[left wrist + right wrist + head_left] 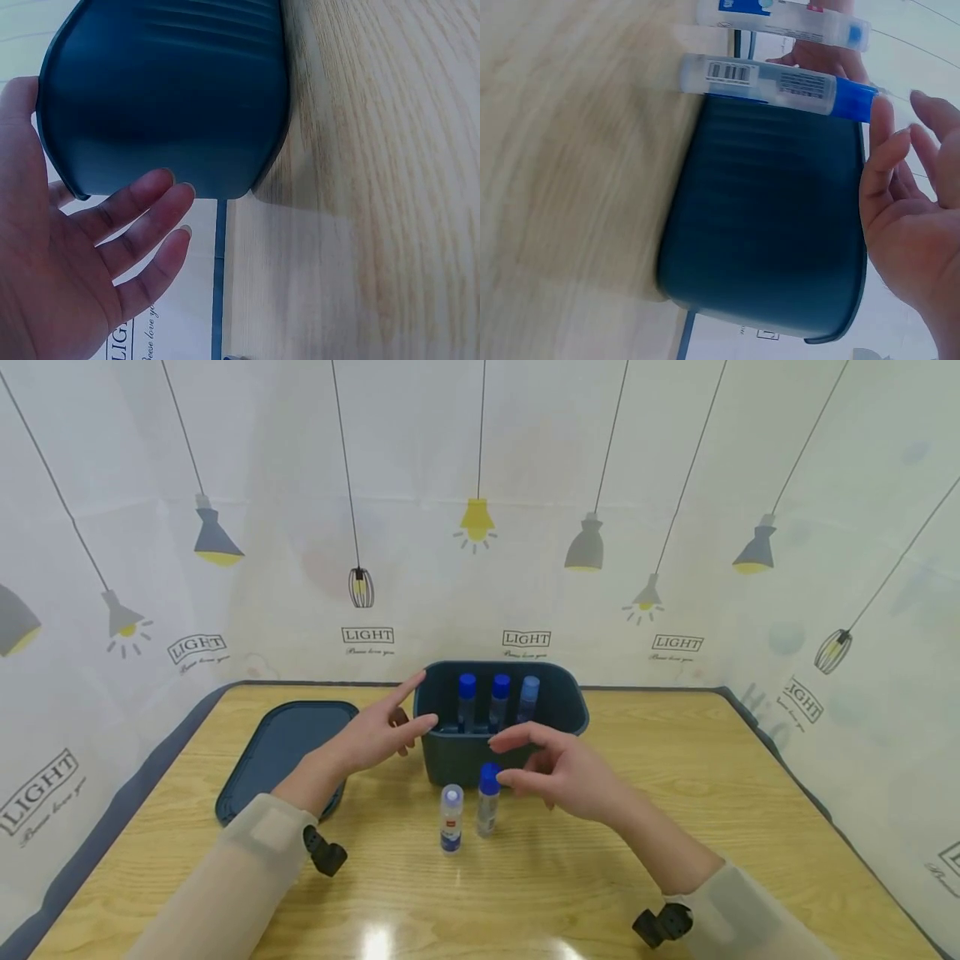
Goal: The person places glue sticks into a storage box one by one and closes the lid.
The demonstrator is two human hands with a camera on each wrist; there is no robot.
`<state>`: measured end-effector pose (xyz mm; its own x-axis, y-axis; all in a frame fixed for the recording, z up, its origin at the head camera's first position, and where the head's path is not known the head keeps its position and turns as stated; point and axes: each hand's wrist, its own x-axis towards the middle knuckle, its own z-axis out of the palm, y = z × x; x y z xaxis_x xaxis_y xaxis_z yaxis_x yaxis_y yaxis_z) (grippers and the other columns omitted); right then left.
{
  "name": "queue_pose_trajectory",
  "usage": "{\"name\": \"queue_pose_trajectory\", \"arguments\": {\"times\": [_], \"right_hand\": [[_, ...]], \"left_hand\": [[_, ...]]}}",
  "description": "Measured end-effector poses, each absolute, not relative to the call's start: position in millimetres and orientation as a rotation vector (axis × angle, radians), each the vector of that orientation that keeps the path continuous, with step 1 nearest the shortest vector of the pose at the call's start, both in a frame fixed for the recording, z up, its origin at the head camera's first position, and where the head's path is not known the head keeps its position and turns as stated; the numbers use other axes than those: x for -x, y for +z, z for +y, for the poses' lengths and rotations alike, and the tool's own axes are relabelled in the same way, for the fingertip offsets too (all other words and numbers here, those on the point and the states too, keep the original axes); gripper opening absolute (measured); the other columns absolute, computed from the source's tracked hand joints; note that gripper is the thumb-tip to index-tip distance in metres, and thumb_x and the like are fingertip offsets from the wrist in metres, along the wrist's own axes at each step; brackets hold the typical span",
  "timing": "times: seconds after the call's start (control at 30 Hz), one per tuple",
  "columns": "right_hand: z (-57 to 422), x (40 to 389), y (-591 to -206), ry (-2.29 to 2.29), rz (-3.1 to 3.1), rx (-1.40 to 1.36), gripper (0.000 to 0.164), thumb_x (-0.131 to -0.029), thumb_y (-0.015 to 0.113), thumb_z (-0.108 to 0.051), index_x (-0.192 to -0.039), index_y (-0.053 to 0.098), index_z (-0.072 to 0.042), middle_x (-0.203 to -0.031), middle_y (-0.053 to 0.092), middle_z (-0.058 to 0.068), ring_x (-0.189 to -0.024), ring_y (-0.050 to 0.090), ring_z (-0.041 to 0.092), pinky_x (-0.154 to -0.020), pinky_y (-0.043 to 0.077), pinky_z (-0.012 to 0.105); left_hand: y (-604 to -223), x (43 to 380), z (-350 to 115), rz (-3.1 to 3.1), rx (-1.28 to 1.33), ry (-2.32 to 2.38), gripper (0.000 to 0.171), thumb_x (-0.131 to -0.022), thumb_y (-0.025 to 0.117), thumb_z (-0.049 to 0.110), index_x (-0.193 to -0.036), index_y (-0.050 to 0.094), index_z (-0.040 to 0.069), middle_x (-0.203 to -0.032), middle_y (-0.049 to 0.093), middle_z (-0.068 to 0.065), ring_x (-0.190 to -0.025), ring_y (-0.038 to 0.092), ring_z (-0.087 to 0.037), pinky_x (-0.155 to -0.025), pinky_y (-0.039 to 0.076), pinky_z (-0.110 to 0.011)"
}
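Observation:
A dark teal plastic bin (pixel 459 762) stands at the back of the table. Inside it, three slim clear bottles with blue caps (pixel 467 702) stand upright along the back. My left hand (pixel 367 739) is at the bin's left side, index fingertip at the rim, thumb by the front corner, other fingers loosely bent. In front of the bin, a clear bottle with a blue cap (pixel 487 810) stands upright, a barcode label (pixel 731 73) on its side. Beside that cap is my right hand (pixel 573 772), thumb and index finger apart. Another bottle with a clear cap (pixel 451 827) stands to the left.
A flat dark teal lid (pixel 288 752) lies on the wooden table (pixel 675 793) left of the bin, partly behind my left forearm. Behind the table hangs a pale cloth (pixel 420 460) printed with lamps. Each wrist wears a small black camera (pixel 324 852).

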<state>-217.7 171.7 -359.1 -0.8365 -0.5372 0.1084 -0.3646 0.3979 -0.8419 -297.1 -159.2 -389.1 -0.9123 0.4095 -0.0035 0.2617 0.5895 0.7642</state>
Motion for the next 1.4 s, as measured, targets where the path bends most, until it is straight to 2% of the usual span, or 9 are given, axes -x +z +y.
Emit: {"name": "queue_pose_trajectory", "arguments": {"times": [0.13,0.27,0.37,0.57,0.83,1.03,1.23,1.4], "right_hand": [[171,218,-366,-1.381,2.429,0.797,0.046,-0.104,0.079,-0.026,-0.148,0.067,-0.017,-0.146,0.070,0.007,-0.077,0.075,0.027,-0.052,0.054,0.031],[169,219,-376,-1.396,2.377,0.769,0.047,-0.105,0.078,-0.022,-0.150,0.065,-0.017,-0.149,0.065,0.012,-0.083,0.078,0.040,-0.051,0.053,0.029],[167,219,-382,-1.408,2.355,0.741,0.047,-0.104,0.078,-0.019,-0.150,0.064,-0.018,-0.148,0.063,0.015,-0.086,0.078,0.045,-0.051,0.052,0.027],[164,219,-388,-1.423,2.343,0.701,0.045,-0.105,0.077,-0.018,-0.147,0.063,-0.023,-0.143,0.062,0.015,-0.084,0.077,0.037,-0.052,0.051,0.026],[161,219,-392,-1.428,2.361,0.721,0.044,-0.105,0.076,-0.013,-0.145,0.062,-0.024,-0.137,0.064,0.015,-0.080,0.076,0.025,-0.055,0.051,0.024],[161,219,-394,-1.436,2.378,0.753,0.042,-0.105,0.076,-0.013,-0.143,0.062,-0.024,-0.134,0.065,0.016,-0.080,0.075,0.025,-0.056,0.052,0.024],[163,216,-393,-1.422,2.411,0.767,0.041,-0.104,0.077,-0.014,-0.142,0.063,-0.022,-0.132,0.067,0.016,-0.079,0.074,0.026,-0.059,0.055,0.027],[167,211,-386,-1.446,2.416,0.825,0.043,-0.103,0.079,-0.013,-0.143,0.063,-0.017,-0.127,0.068,0.016,-0.077,0.073,0.033,-0.059,0.056,0.028]], "left_hand": [[-390,296,-159,2.641,-0.556,1.222,0.087,-0.106,0.058,0.070,-0.175,0.010,0.050,-0.112,0.073,-0.014,-0.096,0.072,-0.030,-0.085,0.058,-0.039],[-390,296,-159,2.644,-0.550,1.217,0.087,-0.105,0.058,0.071,-0.175,0.010,0.050,-0.111,0.073,-0.014,-0.095,0.072,-0.029,-0.085,0.058,-0.039],[-390,296,-159,2.642,-0.546,1.217,0.087,-0.105,0.058,0.071,-0.175,0.010,0.050,-0.110,0.073,-0.013,-0.095,0.072,-0.030,-0.085,0.057,-0.039],[-390,296,-160,2.638,-0.542,1.224,0.087,-0.105,0.058,0.072,-0.175,0.010,0.051,-0.109,0.073,-0.012,-0.097,0.072,-0.031,-0.084,0.057,-0.039],[-390,296,-159,2.636,-0.551,1.234,0.086,-0.105,0.058,0.071,-0.175,0.010,0.051,-0.109,0.073,-0.014,-0.097,0.072,-0.034,-0.084,0.057,-0.039],[-391,296,-159,2.637,-0.553,1.241,0.086,-0.105,0.058,0.071,-0.174,0.010,0.052,-0.107,0.072,-0.012,-0.096,0.072,-0.033,-0.084,0.057,-0.039],[-392,296,-159,2.628,-0.551,1.249,0.086,-0.105,0.058,0.071,-0.174,0.011,0.053,-0.109,0.073,-0.015,-0.096,0.071,-0.033,-0.083,0.057,-0.039],[-392,297,-159,2.630,-0.552,1.246,0.086,-0.105,0.058,0.071,-0.174,0.010,0.052,-0.109,0.072,-0.015,-0.097,0.072,-0.034,-0.084,0.057,-0.039]]}}
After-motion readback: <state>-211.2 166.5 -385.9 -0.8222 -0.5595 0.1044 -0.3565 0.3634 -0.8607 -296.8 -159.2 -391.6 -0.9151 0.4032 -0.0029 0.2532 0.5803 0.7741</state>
